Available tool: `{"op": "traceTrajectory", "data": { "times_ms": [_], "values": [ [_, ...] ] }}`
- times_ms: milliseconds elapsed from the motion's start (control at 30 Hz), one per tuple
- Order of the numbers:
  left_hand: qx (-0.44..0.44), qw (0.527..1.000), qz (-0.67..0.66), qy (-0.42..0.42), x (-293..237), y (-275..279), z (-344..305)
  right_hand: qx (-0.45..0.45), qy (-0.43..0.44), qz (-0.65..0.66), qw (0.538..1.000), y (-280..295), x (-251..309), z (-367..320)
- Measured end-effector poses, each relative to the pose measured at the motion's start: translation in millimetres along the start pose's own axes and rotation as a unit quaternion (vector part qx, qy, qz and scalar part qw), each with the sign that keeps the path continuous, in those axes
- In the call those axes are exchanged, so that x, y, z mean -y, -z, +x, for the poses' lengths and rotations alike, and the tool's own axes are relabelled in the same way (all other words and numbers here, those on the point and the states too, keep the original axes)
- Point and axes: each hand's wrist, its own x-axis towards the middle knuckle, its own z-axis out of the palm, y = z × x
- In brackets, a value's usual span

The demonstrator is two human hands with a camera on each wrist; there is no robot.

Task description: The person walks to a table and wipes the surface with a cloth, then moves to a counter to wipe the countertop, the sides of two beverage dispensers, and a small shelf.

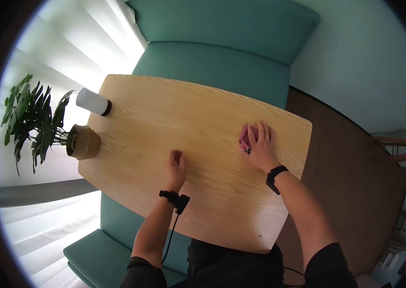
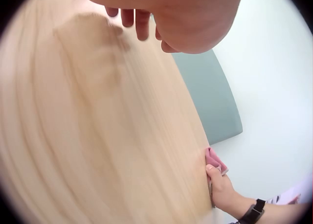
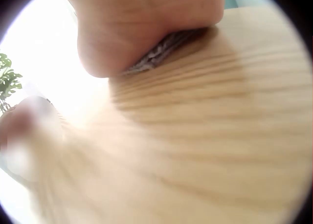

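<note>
In the head view, my right hand (image 1: 262,150) is palm down on a folded pink cloth (image 1: 245,136) on the right part of the wooden table (image 1: 179,110). Its fingers lie over the cloth, and the thumb holds the near side. Pink folds (image 2: 218,160) stick out past the thumb in the left wrist view. From the right wrist, a greyish, crumpled edge of the cloth (image 3: 155,56) shows beneath the palm; the rest is hidden. My left hand (image 1: 177,170) hovers near the table's middle, fingers loosely curled, holding nothing. Its shadow falls on the wood in the left wrist view.
On the table's left end stand a potted plant (image 1: 84,142) in a woven pot and a white cylinder (image 1: 92,101) with a dark base. A green bench (image 1: 212,62) runs along the far side. Each wrist wears a black strap; a cable (image 1: 170,238) hangs from the left one.
</note>
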Motion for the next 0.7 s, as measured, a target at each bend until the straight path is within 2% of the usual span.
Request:
{"op": "traceTrajectory", "data": {
  "times_ms": [67, 167, 200, 267, 367, 400, 500, 600, 700],
  "values": [
    [-0.007, 0.984, 0.172, -0.046, 28.1, 15.5, 26.9, -0.005, -0.016, -0.052, 0.998, -46.7, -12.6, 18.3],
    [-0.057, 0.951, 0.298, 0.056, 23.8, 60.2, 55.7, -0.012, -0.066, -0.072, 0.995, -49.4, 28.7, 76.1],
    [-0.062, 0.948, 0.300, 0.084, 36.4, 71.2, 61.7, -0.012, -0.091, -0.068, 0.993, -52.7, 44.5, 88.4],
    [-0.060, 0.941, 0.303, 0.139, 77.8, 91.4, 77.0, -0.001, -0.089, -0.073, 0.993, -77.3, 89.2, 97.6],
    [-0.030, 0.931, 0.336, 0.137, 92.0, 110.9, 77.3, 0.012, -0.046, -0.056, 0.997, -80.6, 139.5, 94.8],
    [-0.027, 0.927, 0.352, 0.126, 78.4, 120.1, 76.6, 0.015, -0.023, -0.043, 0.999, -63.8, 154.9, 93.8],
    [-0.007, 0.912, 0.391, 0.122, 90.4, 124.7, 76.5, 0.076, 0.019, 0.003, 0.997, -72.9, 193.4, 69.7],
    [-0.008, 0.911, 0.388, 0.139, 73.0, 127.5, 76.1, 0.094, 0.012, 0.016, 0.995, -56.3, 189.1, 56.2],
    [-0.003, 0.910, 0.390, 0.143, 77.4, 129.1, 74.5, 0.091, -0.042, -0.017, 0.995, -54.5, 158.3, 46.9]
  ]
}}
